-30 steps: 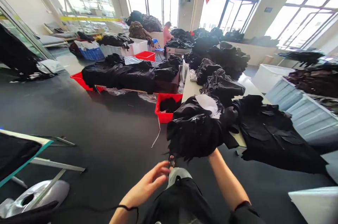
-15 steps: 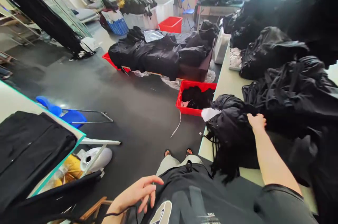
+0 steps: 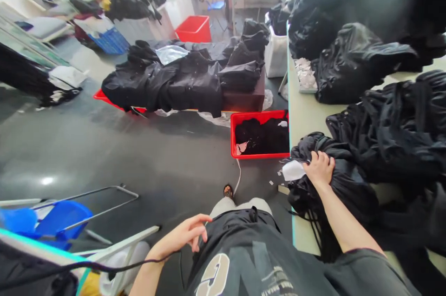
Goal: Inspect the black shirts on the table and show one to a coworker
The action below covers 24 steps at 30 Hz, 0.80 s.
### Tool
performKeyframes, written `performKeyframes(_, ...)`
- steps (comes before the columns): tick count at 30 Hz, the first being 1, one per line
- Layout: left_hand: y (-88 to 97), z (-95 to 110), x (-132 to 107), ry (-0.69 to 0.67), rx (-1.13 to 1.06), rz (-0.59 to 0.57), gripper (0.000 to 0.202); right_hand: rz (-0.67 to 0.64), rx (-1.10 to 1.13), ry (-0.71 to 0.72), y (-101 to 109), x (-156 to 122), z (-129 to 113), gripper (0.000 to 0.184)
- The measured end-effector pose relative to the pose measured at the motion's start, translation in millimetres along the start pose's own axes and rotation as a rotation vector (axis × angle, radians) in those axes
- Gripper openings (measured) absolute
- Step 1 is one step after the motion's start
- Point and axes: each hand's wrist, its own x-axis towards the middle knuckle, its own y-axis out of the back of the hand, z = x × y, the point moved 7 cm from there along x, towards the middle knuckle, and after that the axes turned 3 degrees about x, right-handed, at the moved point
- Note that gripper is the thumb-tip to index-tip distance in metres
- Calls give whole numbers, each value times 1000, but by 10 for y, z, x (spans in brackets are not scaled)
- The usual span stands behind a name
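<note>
The left hand hangs in front of the shirt, fingers loosely bent, with nothing in it. A dark cord runs by that wrist; it is best kept clear of any reach across the body.

The right hand lies over the near black bundle, fingers spread and bent on the cloth. Whether they grip a fold or merely press cannot be told, as the fingertips are lost against black. The bundle rests along the near edge of the table, with loose strips hanging over that edge. In this inspector's judgement, one hand on so slack a load gives weak control; the left hand under the hanging side would steady it, and the strips should be gathered first to prevent snagging.

A white piece sticks out beside the right thumb and could easily be dislodged.

Just beyond the bundle, a heap of black clothes crowds it; the layers should be parted cleanly. Farther off, beside the table, stands a red bin containing dark cloth.
</note>
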Motion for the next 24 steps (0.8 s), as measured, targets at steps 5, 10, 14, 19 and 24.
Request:
performKeyframes(5, 816, 322, 386, 114, 156, -4, 67, -58, 16, -102, 28, 176, -64, 52)
performKeyframes(10, 1470, 747, 1185, 171, 379, 124, 63, 13, 209, -120, 250, 808, -146, 42)
performKeyframes(14, 1788, 1288, 1811, 155, 590, 178, 45, -45, 385, -26, 33, 1831, -108, 31)
performKeyframes(19, 1971, 1953, 2324, 205, 740, 247, 40, -336, 302, -120, -887, 3144, 157, 35)
performKeyframes(24, 2035, 2339, 2886, 256, 771, 177, 42, -460, 229, -177, -1662, 3853, 438, 37)
